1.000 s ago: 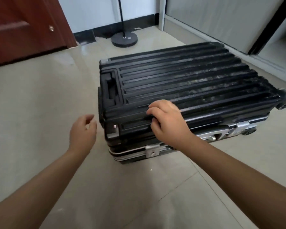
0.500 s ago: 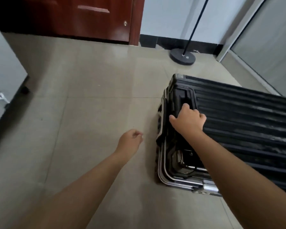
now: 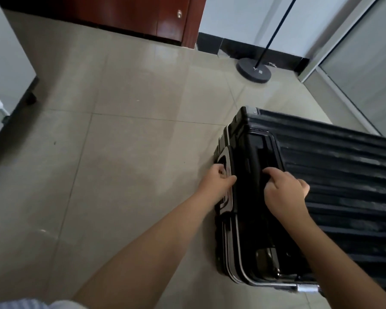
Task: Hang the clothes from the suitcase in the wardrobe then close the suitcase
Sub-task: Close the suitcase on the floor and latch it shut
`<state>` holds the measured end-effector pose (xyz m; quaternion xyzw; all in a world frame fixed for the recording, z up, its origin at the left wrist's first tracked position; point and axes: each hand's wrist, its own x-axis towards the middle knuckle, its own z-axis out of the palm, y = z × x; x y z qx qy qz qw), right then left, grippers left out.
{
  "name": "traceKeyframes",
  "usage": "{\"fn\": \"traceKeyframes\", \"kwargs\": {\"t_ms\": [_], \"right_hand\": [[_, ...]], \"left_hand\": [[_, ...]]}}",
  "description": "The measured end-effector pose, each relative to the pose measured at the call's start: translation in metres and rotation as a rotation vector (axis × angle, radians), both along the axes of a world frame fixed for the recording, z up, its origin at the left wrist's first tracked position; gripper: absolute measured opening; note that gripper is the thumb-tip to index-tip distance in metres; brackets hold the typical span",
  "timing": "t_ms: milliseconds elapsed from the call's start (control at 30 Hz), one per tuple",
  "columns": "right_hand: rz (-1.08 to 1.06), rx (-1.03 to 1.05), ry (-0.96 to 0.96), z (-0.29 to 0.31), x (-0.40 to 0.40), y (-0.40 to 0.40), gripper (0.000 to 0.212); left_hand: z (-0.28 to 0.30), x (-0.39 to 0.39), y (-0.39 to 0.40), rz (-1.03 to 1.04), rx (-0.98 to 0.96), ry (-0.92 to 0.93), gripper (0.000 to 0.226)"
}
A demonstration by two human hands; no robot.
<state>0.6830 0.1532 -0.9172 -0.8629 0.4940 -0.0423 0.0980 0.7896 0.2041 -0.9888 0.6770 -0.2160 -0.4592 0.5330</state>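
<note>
The closed suitcase (image 3: pixel 321 186) lies flat on the floor (image 3: pixel 120 152), long axis running rightward from its handle end. That end is gripped by both hands: left grip (image 3: pixel 216 181) curled round the side handle (image 3: pixel 226 175), right grip (image 3: pixel 283 192) curled on the top edge.

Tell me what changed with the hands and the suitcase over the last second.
The left hand moved from open air to grip the side handle. The right hand slid from the long edge to the handle end, fingers curled on the lid. The suitcase stays closed on the floor.
</note>
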Motion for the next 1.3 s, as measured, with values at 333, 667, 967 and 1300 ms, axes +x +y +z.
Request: {"fn": "traceKeyframes", "kwargs": {"t_ms": [333,667,967,1300], "right_hand": [[0.036,0.033,0.005,0.002,-0.031,0.022,0.036],[0.112,0.000,0.188,0.019,-0.023,0.035,0.026],[0.226,0.048,0.115,0.070,-0.081,0.035,0.026],[0.168,0.255,0.019,0.196,-0.124,-0.011,0.040]], "left_hand": [[-0.011,-0.002,0.030,0.186,-0.034,0.607,0.021],[0.006,-0.024,0.034,0.227,0.026,0.431,0.030],[0.067,-0.068,0.065,0.176,0.017,0.397,0.030],[0.231,-0.097,0.031,0.183,0.224,0.301,0.018]]}}
